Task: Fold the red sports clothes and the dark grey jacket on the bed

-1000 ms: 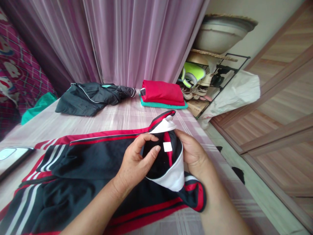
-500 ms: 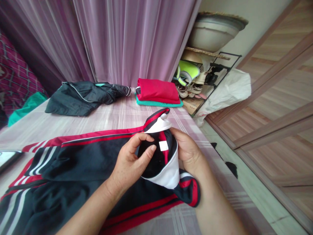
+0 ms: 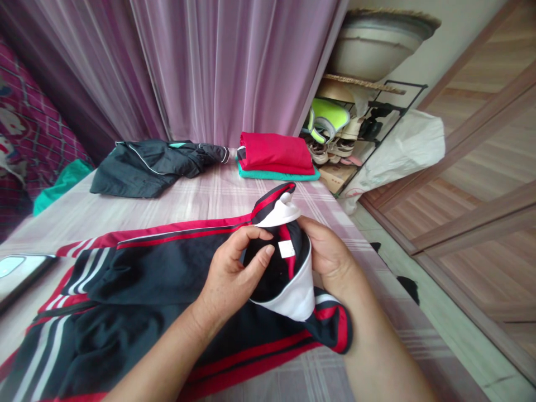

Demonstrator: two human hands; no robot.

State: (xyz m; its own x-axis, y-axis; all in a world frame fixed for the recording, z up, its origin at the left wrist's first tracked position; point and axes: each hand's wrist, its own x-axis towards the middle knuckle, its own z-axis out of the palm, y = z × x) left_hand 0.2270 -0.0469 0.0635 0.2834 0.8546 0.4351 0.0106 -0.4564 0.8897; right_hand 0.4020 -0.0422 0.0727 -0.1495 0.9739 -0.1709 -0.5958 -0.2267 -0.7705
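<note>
A black garment with red and white stripes [image 3: 138, 279] lies spread across a bed covered by a pale pink checked sheet [image 3: 201, 195], and both hands work at its collar end near the middle of the view. The left hand [image 3: 234, 273] pinches the inner edge of the opening, thumb and forefinger closed on the dark fabric beside a small white label [image 3: 287, 249]. The right hand [image 3: 330, 257], at 3 o'clock of the left, grips the outer side of the same opening, fingers wrapped behind the white collar band [image 3: 295, 296], so the neck is held open and raised off the sheet. The rest of the garment trails away toward 8 o'clock, flat on the bed. At 11 o'clock of the hands, well apart, a crumpled dark jacket [image 3: 146, 167] rests near a mauve curtain [image 3: 218, 67]. At 12 o'clock sits a folded red cloth [image 3: 274, 152] on a teal one [image 3: 276, 175]. A phone [image 3: 17, 273] lies at 9 o'clock by the frame edge. At 2 o'clock a shoe rack [image 3: 355, 134] stands beside a white bag [image 3: 402, 156].
</note>
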